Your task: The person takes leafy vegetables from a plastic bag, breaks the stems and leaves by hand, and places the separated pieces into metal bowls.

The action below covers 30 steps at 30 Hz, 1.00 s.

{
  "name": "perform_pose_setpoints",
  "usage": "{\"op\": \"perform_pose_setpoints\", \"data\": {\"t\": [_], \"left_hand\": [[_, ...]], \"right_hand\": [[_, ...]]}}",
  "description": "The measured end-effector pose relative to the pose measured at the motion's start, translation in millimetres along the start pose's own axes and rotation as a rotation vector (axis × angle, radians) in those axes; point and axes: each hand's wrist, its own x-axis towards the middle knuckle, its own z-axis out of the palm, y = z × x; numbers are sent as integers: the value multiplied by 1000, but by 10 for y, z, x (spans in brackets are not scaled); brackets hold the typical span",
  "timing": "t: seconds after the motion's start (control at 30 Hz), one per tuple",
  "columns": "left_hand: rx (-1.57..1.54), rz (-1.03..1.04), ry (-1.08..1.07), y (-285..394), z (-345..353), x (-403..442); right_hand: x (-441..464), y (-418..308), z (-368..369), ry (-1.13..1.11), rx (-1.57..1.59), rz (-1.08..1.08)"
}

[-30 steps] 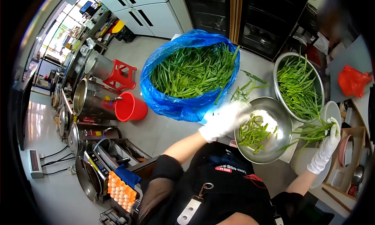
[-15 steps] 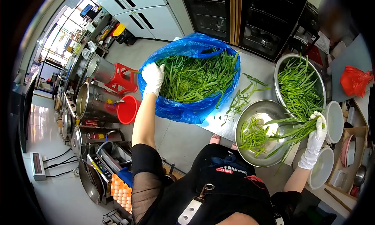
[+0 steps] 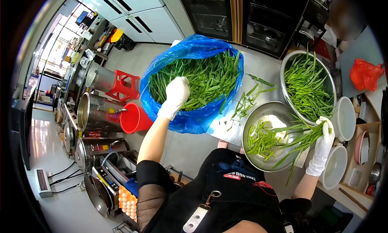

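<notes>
My left hand [image 3: 177,91], in a white glove, is over the long leafy greens [image 3: 206,77] that fill a blue plastic bag [image 3: 196,124]. Its fingers are curled closed, and whatever is inside them is hidden. On the right, my gloved right hand [image 3: 322,146] grips a bunch of leafy greens [image 3: 304,137] by one end. The bunch hangs across the right side of a steel bowl [image 3: 270,164], where short green stem pieces [image 3: 258,143] lie. Behind it stands a larger steel basin [image 3: 283,80] heaped with long greens [image 3: 310,87].
Loose leaves [image 3: 247,101] are scattered on the metal table [image 3: 220,130] between bag and bowl. White tubs [image 3: 345,119] stand at the right, with a red plastic bag [image 3: 367,74] beyond. A red bucket [image 3: 134,118] and steel pots [image 3: 95,113] are left of the blue bag.
My left hand has left the bag's left edge and moved right and nearer, over the greens, its fingers curled. The right hand still grips its bunch in nearly the same place.
</notes>
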Motion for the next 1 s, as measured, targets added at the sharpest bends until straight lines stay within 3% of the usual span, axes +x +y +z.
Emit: {"op": "perform_pose_setpoints", "data": {"t": [0.07, 0.17, 0.2, 0.27, 0.37, 0.5, 0.67, 0.9, 1.0], "left_hand": [[240, -86, -266, -179, 333, -78], [490, -183, -160, -390, 342, -149], [501, -147, -235, -395, 304, -103], [539, -269, -387, -268, 364, -45], [539, -135, -401, -202, 508, -92], [455, -357, -386, -235, 667, 3], [442, -452, -235, -536, 942, -34], [232, -548, -279, -319, 502, 26], [429, -455, -5, -86, 338, -49]], "right_hand": [[2, -8, 14, -41, -20, 2], [-51, -103, 94, -79, -22, 34], [-49, -85, 76, -86, -38, 16], [-67, -41, 46, -108, -72, -14], [-97, -16, 52, -90, -71, 33], [-135, -20, 105, -112, -67, 16], [-167, 101, 78, -125, -65, 33], [-185, 117, 14, -133, -59, 61], [-176, 124, -22, -132, -66, 78]]}}
